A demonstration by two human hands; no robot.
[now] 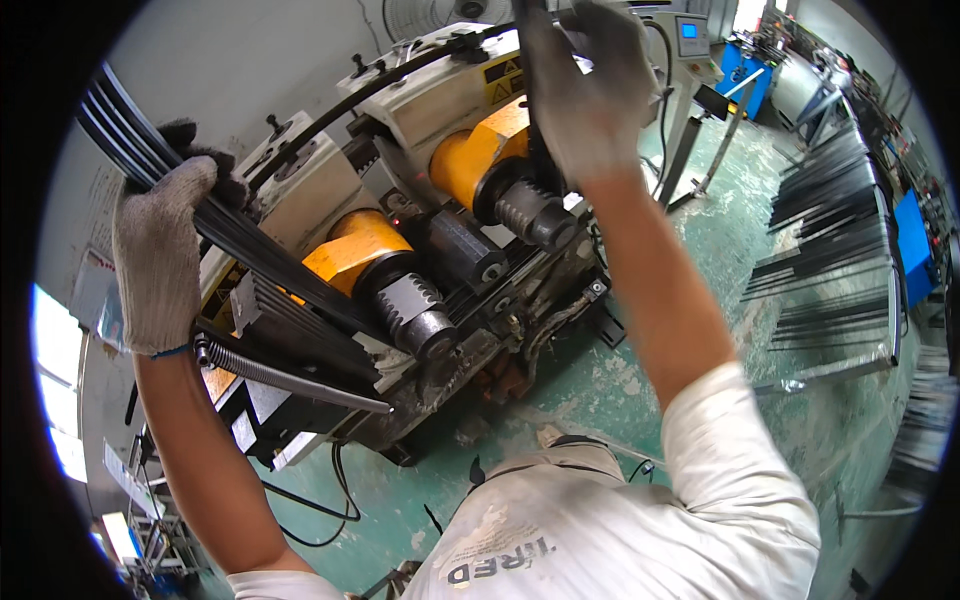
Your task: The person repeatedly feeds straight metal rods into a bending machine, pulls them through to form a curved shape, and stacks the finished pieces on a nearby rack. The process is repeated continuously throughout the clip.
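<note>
- White shirt: nearest, below and between both hands, its sleeves ending well short of the gloves.
- Left hand: gloved, closed around a bundle of long dark bars. The bars poke out past the hand on its outer side and slope down from its inner side to end close by the left threaded cylinder.
- Right hand: gloved, blurred, well apart from the left and farther forward. A dark upright bar stands along its inner side; whether the fingers are clamped on it, I cannot tell.
- Ribbed metal hose: just inside the left wrist, below the bundle, its free end pointing inward.
- Machine: between the hands, with two yellow clamps. The right threaded cylinder juts toward the body, just inside the right wrist, so the gap there is tight.
- Green floor: a broad stretch outside the right forearm.
- Rack: beyond that stretch, well outside the right hand, with loose bar ends jutting unevenly toward the forearm.
- Control box: past the right hand, on its outer side.
</note>
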